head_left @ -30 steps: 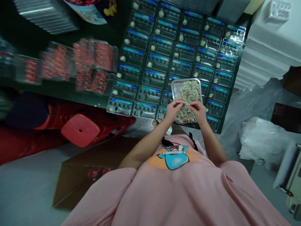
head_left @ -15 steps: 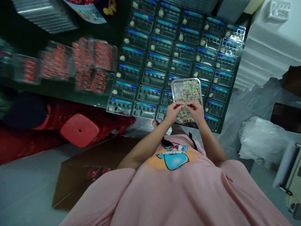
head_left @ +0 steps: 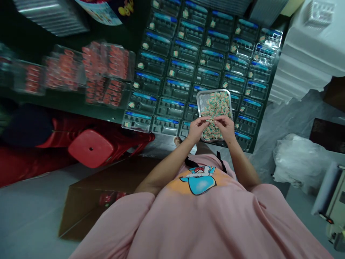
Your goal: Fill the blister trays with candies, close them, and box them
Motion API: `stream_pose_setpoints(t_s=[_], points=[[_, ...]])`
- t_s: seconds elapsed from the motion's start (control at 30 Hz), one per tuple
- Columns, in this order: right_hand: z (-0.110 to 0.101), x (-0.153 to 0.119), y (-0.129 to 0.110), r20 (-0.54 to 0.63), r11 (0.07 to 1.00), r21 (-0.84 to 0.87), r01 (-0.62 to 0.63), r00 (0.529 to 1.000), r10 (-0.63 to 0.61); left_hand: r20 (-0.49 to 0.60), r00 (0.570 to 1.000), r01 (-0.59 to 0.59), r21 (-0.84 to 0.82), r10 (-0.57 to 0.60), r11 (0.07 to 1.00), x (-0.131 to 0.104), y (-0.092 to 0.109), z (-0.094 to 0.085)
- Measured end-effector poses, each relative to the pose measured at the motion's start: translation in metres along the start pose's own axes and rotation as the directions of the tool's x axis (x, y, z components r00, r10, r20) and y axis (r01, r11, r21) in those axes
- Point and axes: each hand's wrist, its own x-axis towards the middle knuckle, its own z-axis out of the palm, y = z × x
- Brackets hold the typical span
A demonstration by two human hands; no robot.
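A metal tray (head_left: 199, 104) is heaped with small pink-and-teal blocks (head_left: 219, 102) that look like erasers. Over its near half, my left hand (head_left: 197, 129) and my right hand (head_left: 226, 127) meet fingertip to fingertip. Both are closed in a pinch on one small block (head_left: 210, 120), partly hidden by the fingers. Under and around the tray lie rows of clear plastic blister trays (head_left: 175, 88), each with a blue pen-like item along its top. Many of these also hold one small block in the left corner, such as the block (head_left: 171, 73); several near the tray show none.
Clear packs of red pieces (head_left: 115, 63) lie at the left on the dark green table (head_left: 107, 115). Stacked plastic trays (head_left: 51, 18) and a printed tub (head_left: 104, 12) stand behind. A red stool (head_left: 91, 148) and cardboard box (head_left: 81, 208) are at the left below; white sheets (head_left: 299, 61) are at the right.
The hands have shifted very slightly, fingertips still together over the tray. The blister trays and the heap look the same.
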Motion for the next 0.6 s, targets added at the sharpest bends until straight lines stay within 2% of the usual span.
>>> stream_pose_setpoints(t_s=[0.17,0.37,0.6], points=[[0.002,0.0005,-0.0052,0.006,1.0,-0.01,0.016,1.0,-0.016,-0.017,1.0,0.006,-0.067,-0.007,0.998,0.0011,-0.0014,0.0],[0.0064,0.0015,-0.0075,-0.003,0.997,0.004,0.073,0.997,-0.073,-0.031,0.999,-0.023,-0.073,0.02,0.997,0.0035,0.0016,0.0005],[0.0076,0.0054,-0.0097,-0.015,0.986,-0.09,0.141,0.99,-0.143,-0.043,0.999,0.02,-0.096,-0.024,0.995,0.0027,0.0056,0.0004]])
